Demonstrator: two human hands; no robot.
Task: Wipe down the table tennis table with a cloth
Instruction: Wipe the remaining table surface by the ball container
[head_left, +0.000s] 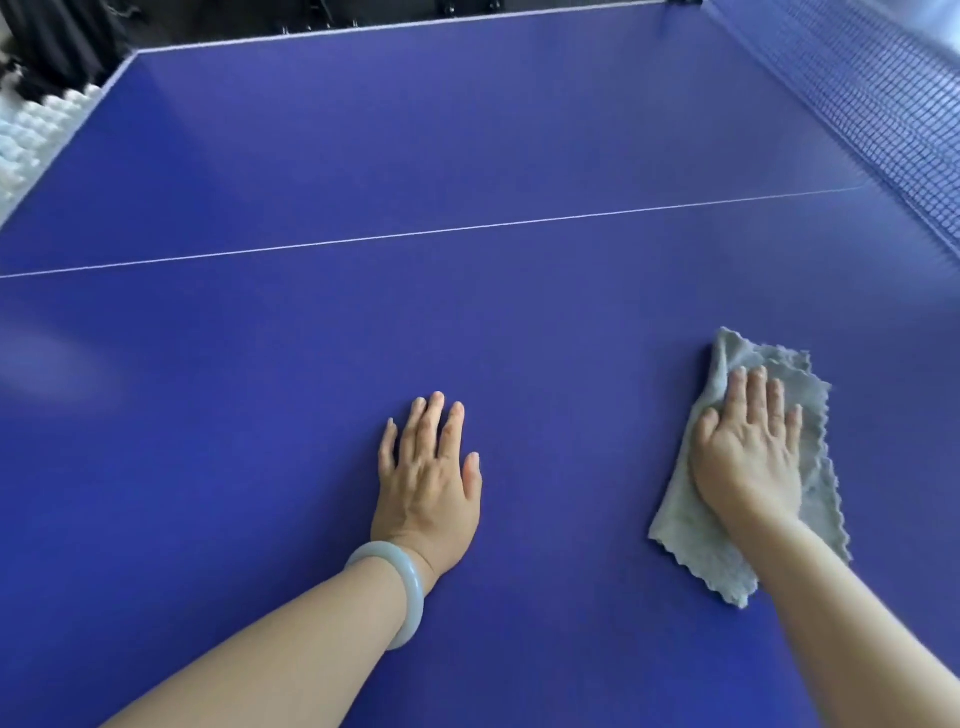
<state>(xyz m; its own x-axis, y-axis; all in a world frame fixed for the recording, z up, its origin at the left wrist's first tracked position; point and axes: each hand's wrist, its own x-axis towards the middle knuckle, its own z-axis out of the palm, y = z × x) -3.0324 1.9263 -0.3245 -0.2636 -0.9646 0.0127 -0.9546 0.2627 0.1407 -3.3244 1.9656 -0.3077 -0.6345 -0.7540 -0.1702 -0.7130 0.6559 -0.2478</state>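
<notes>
right hand (745, 457) flat on grey cloth (691, 540), grip wide, left hand (426, 483) flat on blue table (467, 156)

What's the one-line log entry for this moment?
step: wiping | right hand: pressing grey cloth flat on blue table | left hand: flat on table, empty | net: far right

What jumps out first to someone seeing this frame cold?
The blue table fills nearly the whole view, crossed by a thin white line, with the net running along the upper right. At lower right the right hand presses flat on a grey cloth. The left hand lies flat on the bare table near the bottom centre, a pale bangle on its wrist.
</notes>
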